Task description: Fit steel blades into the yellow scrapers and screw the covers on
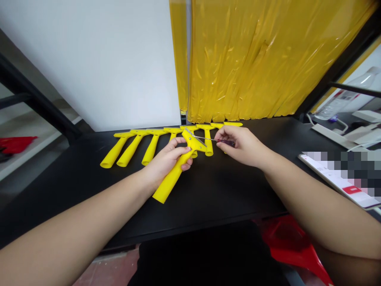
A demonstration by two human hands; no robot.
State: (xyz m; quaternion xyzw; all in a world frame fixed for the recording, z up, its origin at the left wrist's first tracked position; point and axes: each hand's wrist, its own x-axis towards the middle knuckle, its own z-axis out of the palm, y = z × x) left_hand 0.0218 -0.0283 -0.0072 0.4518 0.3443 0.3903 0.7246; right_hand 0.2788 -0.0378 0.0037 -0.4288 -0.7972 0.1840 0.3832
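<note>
A yellow scraper [170,178] with a long hollow handle is in my left hand [171,157], whose fingers wrap round its neck. Its wide head, with screws and a metal blade strip, points up and away from me. My right hand [238,143] is closed on the dark handle of a screwdriver [225,141]. The thin metal shaft reaches left to the scraper's head, its tip at or very near a screw; contact is hard to make out. Behind both hands several more yellow scrapers [151,149] lie in a row, partly covered by my hands.
The black table [226,190] carries all this. White board [119,67] and yellow plastic sheeting [244,59] stand along its back edge. At right are a tablet [339,180], a clear bottle [345,97] and a cable. A red stool [293,246] shows below the front edge.
</note>
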